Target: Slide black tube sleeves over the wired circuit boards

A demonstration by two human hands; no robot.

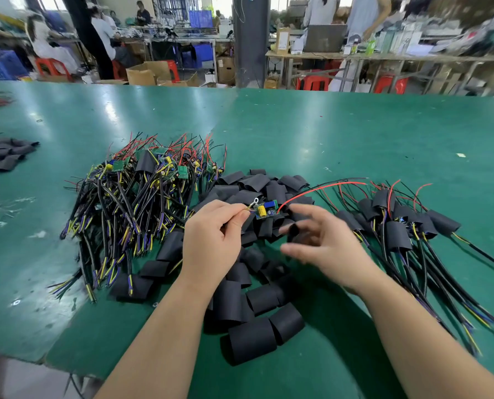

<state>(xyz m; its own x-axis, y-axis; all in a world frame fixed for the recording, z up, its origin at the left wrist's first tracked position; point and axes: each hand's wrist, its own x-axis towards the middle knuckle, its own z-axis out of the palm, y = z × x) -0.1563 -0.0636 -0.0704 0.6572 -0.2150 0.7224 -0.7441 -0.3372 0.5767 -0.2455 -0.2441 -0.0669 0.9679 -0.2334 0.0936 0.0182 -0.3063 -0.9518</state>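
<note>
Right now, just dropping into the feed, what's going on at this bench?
A person is sleeving wired boards. The left hand pinches the leads of a bare circuit board above the loose black sleeves. The right hand, blurred, reaches over that pile; whether it holds a sleeve is unclear. Unsleeved boards lie left, sleeved ones right.

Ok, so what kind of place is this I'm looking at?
Most likely an electronics assembly workshop or small factory: a long green work table carries a heap of wired green circuit boards and loose black tube sleeves, with other workers at benches behind.
</note>
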